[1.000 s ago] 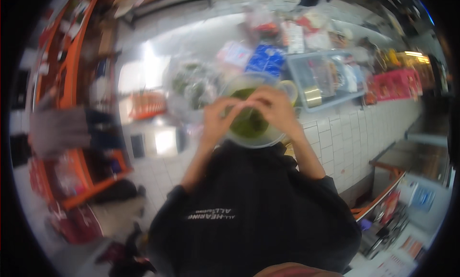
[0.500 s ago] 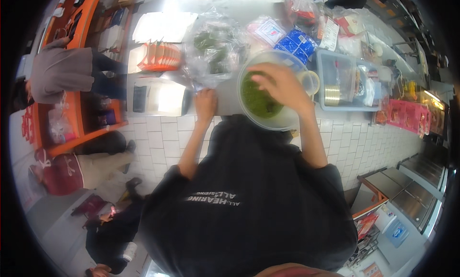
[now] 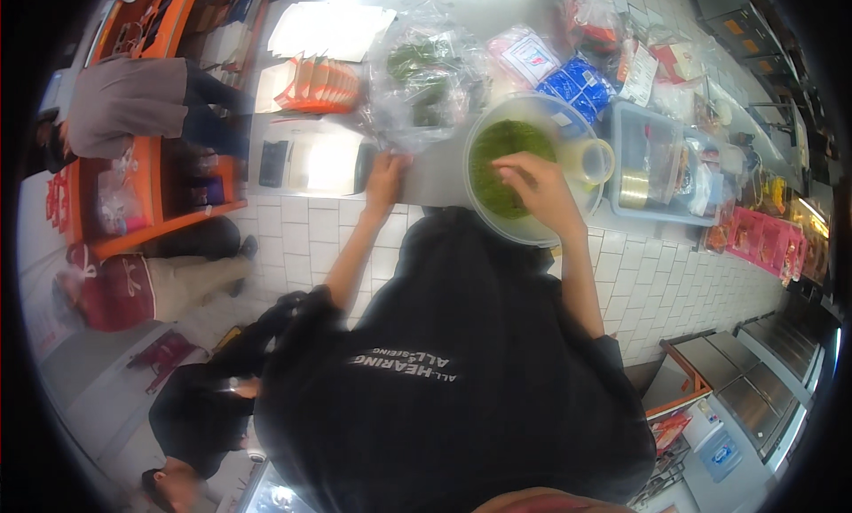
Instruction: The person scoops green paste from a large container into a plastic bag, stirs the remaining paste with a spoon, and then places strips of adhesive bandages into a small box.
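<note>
A round translucent tub [image 3: 473, 193] holding loose, bright green crumbly stuff [image 3: 500, 149] stands at the counter's front edge. Over the green stuff is my right hand [image 3: 540, 186], its thumb and fingertips pressed together; whatever lies between them is too small to make out. My left hand [image 3: 383, 185] is at the counter edge with its fingers curled, close to the lower edge of a clear plastic bag [image 3: 457, 87]. The fingertips are partly hidden, and a hold on the bag cannot be confirmed. Dark green clumps [image 3: 422, 69] show through that bag.
Left of the bag are a boxy device with a bright top [image 3: 324, 167], orange-and-white folded packets [image 3: 319, 85] and white sheets [image 3: 328, 29]. A tape roll [image 3: 596, 162], blue package [image 3: 577, 87] and blue bin [image 3: 670, 213] flank the tub. Several people are at left.
My right hand has drawn nearer to me over the tub, and its spread fingers have come together. The left hand stays by the bag. The whole view has shifted, moving the counter rightward.
</note>
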The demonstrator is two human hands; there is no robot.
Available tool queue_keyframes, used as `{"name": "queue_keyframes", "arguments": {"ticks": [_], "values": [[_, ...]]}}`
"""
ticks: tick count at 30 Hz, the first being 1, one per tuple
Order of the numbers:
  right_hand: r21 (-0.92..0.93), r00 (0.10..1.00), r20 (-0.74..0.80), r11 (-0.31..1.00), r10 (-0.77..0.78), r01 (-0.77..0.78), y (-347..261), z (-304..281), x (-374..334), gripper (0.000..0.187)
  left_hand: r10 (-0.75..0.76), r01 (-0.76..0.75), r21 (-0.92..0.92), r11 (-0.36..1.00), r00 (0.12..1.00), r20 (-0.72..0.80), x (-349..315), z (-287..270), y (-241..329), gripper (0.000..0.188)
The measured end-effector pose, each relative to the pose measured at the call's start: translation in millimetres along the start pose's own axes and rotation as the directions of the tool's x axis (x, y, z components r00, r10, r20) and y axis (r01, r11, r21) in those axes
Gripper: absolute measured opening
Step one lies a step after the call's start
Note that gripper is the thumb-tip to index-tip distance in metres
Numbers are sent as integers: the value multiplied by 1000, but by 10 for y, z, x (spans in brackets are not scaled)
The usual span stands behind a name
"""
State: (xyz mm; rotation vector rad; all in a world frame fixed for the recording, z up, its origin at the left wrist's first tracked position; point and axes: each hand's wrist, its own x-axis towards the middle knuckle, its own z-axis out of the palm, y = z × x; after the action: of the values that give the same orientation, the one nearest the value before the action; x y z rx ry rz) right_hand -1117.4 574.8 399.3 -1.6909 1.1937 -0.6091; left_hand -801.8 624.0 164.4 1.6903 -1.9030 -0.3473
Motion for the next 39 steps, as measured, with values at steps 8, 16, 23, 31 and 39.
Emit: {"name": "queue_keyframes", "arguments": {"ticks": [8, 16, 23, 31, 39], "values": [[34, 999, -2, 999, 43, -43, 116, 171, -133, 17, 84, -80, 54, 995, 994, -74, -34, 81, 63, 23], [3, 1000, 16, 1000, -4, 4, 6, 174, -73, 17, 85, -85, 6, 996, 993, -84, -44, -173, 262, 19], [5, 996, 38, 997, -76, 76, 34, 290, 12, 17, -97, 96, -23, 995, 992, -74, -218, 35, 153, 29], [-49, 981, 3, 980, -194, 194, -110, 366, 66, 13, 59, -59, 90, 994, 998, 11, -212, -1, 105, 18], [175, 924, 234, 948, -304, 267, -324, 904, -26, 14, 23, -27, -48, 998, 996, -85, -209, 37, 12, 24]]}}
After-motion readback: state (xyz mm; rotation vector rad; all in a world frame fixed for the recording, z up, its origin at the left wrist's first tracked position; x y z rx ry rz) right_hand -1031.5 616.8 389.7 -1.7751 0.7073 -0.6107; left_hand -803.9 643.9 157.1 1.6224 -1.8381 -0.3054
